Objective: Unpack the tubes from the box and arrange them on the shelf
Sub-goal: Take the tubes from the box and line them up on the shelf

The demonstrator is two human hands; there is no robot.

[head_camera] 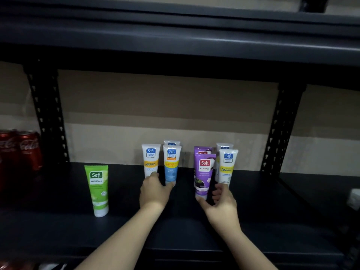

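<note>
- while both hands work at the tube bases, the step in hand looks like arranging, tubes already standing cap-down on the shelf (253, 221); the box is out of sight.
- left hand (153, 193): fingers (154, 175) spread across the feet of two white tubes, the white tube (150, 159) at the thumb side and the blue-banded tube (171, 164) at the fingertips.
- right hand (222, 199): thumb and curled fingers pinching the cap of the purple tube (203, 175); a white-and-yellow tube (227, 165) stands just past the knuckles.
- next move, i judge: nudge the pairs into even rows without tipping them, then bring in the green tube (98, 190), well left of the left fingers.
- readable: "safi perfect white", "vitamin c"; "safi naturals" on purple and green; coca-cola cans (29, 149) far left.
</note>
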